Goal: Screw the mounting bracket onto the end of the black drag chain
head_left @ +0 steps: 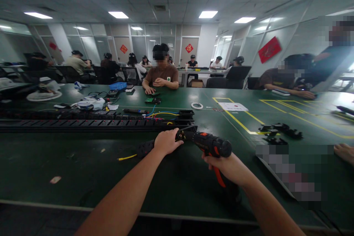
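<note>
My right hand is wrapped round the handle of a black and orange cordless drill, which points left. Its front end meets a small black part with brass-coloured bits, held in my left hand. The fingers of that hand are closed, and they partly hide the piece. Left of the hand lies a dark block with a yellow wire coming out; whether it joins the held part is hidden. Just beyond, a long black power strip runs leftward, with coloured wires near its right end.
Across the green table sits a person in a brown shirt. A tape roll, a paper sheet and several black brackets lie to the right. A blue basket stands at the back left. Another person's hand shows at right.
</note>
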The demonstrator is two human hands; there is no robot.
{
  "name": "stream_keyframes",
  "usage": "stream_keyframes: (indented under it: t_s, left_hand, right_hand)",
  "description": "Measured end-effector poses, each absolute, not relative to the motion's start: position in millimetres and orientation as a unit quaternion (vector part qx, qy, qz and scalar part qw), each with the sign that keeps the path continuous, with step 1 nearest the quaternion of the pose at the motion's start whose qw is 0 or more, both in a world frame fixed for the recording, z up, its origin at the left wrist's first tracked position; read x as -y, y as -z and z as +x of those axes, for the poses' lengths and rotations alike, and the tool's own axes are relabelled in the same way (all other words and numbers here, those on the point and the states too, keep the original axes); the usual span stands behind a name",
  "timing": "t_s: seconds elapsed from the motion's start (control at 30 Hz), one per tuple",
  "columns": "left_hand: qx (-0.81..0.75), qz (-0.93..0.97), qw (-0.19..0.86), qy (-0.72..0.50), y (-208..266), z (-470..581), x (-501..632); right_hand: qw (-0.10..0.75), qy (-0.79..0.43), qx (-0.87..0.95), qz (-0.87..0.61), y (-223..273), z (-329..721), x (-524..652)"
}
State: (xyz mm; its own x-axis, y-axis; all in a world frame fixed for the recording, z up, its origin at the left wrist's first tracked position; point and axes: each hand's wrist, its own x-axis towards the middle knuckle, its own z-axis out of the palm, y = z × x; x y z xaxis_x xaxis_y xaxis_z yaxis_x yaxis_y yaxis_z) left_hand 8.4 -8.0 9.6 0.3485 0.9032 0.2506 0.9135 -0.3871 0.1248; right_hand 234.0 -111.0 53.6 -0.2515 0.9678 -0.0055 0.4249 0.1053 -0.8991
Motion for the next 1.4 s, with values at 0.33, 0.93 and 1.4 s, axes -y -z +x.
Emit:
stream_keyframes:
  t_s: [0.33, 0.93, 1.4]
  left_hand:
    - [0.556, -0.82, 0.01, 0.138, -11.9, 8.9, 9.0]
    - [0.553, -0.822, 0.017, 0.138, -10.1, 7.8, 8.6]
    - [0.557, -0.819, 0.01, 0.137, -12.4, 9.1, 9.6]
  right_hand:
    - [0.3, -0.387, 0.677, -0.55, -56.2, 229.6, 115.3]
    - [0.298, -0.398, 0.673, -0.548, -59.8, 230.2, 114.9]
    - [0.285, -0.393, 0.686, -0.542, -59.7, 230.1, 116.6]
